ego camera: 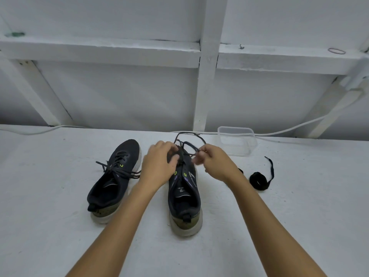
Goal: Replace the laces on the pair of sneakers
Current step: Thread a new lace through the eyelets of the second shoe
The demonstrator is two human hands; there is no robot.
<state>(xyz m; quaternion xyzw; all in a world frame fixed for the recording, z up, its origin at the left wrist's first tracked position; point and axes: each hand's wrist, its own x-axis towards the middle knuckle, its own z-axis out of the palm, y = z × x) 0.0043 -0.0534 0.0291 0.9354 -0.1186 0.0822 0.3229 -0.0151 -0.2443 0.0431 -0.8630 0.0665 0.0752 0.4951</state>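
Dark right sneaker (184, 196), lace (189, 139) half out: left hand (159, 164) pressing flat, right hand (214, 162) pinching lace. Rolled spare lace (259, 180) right.

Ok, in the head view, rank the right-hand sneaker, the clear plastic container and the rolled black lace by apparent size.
1. Right-hand sneaker, clearly largest, though it lies nearest the camera.
2. Clear plastic container, farther back, so its true size is unsure.
3. Rolled black lace, smallest.
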